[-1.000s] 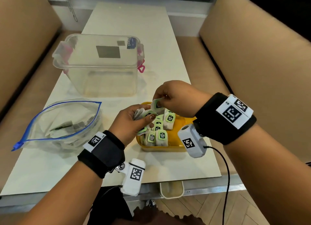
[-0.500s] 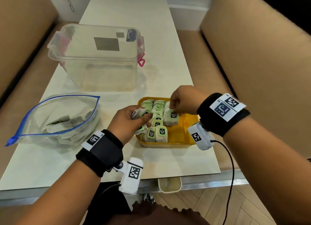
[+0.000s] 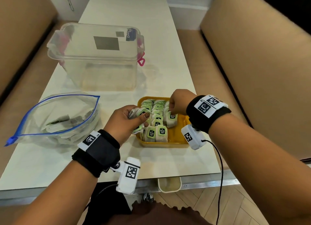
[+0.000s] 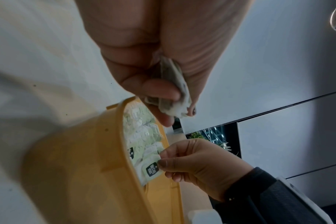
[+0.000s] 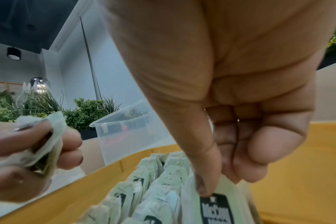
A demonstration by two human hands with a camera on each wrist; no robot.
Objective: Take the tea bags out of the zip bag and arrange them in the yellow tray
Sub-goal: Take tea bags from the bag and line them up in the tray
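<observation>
The yellow tray [image 3: 178,140] sits near the table's front edge with rows of green-tagged tea bags [image 3: 157,122] standing in it. My left hand [image 3: 134,117] hovers at the tray's left rim and grips a small bunch of tea bags [image 4: 175,97]. My right hand [image 3: 175,105] is over the tray's right column and pinches the top of one tea bag [image 3: 170,121], thumb on its tag [image 5: 215,207]. The open zip bag [image 3: 55,118], blue-edged, lies to the left with several tea bags inside.
A clear plastic box [image 3: 99,56] with pink clips stands behind the tray and bag. Tan bench cushions [image 3: 262,73] run along both sides of the white table [image 3: 176,76]. A small cup [image 3: 169,184] hangs below the table's front edge.
My right hand took a tea bag from near my left hand, carried it down to the tray's right column, and now holds it standing there. The left hand stayed put.
</observation>
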